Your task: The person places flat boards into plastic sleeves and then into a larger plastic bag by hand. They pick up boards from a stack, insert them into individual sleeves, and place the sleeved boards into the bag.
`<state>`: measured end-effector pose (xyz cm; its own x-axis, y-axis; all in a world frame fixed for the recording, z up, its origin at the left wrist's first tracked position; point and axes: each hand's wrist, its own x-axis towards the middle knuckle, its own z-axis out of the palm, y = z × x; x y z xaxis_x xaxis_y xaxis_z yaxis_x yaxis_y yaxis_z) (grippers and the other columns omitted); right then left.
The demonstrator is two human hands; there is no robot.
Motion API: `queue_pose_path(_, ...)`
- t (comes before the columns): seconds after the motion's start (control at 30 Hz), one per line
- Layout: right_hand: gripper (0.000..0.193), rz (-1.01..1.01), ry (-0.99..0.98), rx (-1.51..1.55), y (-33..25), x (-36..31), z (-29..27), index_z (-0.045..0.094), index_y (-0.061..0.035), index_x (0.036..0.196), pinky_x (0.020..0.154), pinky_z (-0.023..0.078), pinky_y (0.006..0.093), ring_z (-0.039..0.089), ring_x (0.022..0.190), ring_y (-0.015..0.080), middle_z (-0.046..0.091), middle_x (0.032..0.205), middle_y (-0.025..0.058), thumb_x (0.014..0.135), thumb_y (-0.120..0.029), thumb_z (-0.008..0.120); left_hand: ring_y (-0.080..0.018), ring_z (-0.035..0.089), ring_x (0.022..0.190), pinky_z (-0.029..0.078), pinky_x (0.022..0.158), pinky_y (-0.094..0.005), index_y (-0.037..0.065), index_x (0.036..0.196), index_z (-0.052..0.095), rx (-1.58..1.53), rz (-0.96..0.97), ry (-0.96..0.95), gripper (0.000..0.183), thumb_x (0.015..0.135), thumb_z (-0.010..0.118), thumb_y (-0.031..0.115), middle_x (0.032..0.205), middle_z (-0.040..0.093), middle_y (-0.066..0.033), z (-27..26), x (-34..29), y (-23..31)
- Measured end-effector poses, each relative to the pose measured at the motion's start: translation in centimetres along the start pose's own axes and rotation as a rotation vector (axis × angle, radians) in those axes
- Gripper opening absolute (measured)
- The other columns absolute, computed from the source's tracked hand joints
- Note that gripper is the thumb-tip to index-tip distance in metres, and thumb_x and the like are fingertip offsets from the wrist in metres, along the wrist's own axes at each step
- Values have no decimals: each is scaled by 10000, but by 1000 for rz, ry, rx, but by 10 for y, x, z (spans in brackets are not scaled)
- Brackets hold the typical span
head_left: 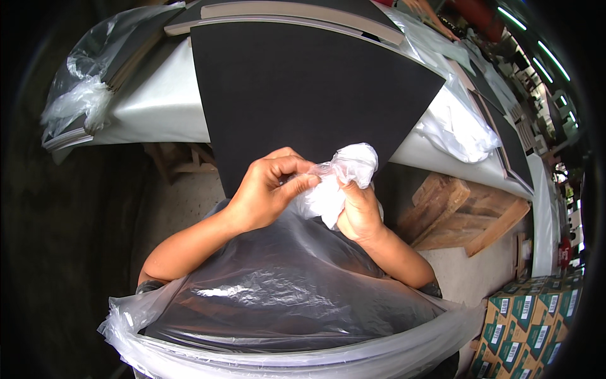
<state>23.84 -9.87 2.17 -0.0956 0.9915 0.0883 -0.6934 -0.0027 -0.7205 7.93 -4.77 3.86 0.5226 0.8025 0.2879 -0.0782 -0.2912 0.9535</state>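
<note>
My left hand (268, 189) is closed in a pinch, thumb against fingers, on a bit of thin clear plastic film beside a crumpled white cloth (358, 159). My right hand (362, 216) grips that cloth, its thumb pressed on top. Both hands are close together above the near edge of a large flat black board (309, 88). Below them a clear plastic sheet (265, 303) spreads over my lap, its thick folded edge lying nearest to me. Where the film in my left hand leads is hidden behind the cloth.
Grey-edged strips (297, 11) lie at the board's far edge. Plastic-wrapped boards (79, 101) sit at the left, and crumpled clear plastic (461, 129) lies at the right. A wooden stand (470, 215) and stacked green-and-brown cartons (530, 322) are at the right. Another person's arm (435, 18) shows far off.
</note>
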Motion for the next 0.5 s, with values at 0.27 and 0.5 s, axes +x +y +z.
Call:
queue_pose_path(0.27,346,-61,21,-140,-3,-4,-8,472,-38,1090,800,443,279,532,941,135,537,999,47,770,-55,604,-57,466,564,384,521,-224,-3,761,610,-4,0,67,151,817,607,137,635,566,-23,-2,-4,3)
queue_pose_path(0.5,305,-52,-26,-203,2,-5,-1,522,-29,1007,744,463,281,549,846,124,563,916,40,728,-44,645,-54,440,513,340,456,-208,-9,652,550,341,221,127,148,791,550,43,570,509,-22,-4,-9,-1)
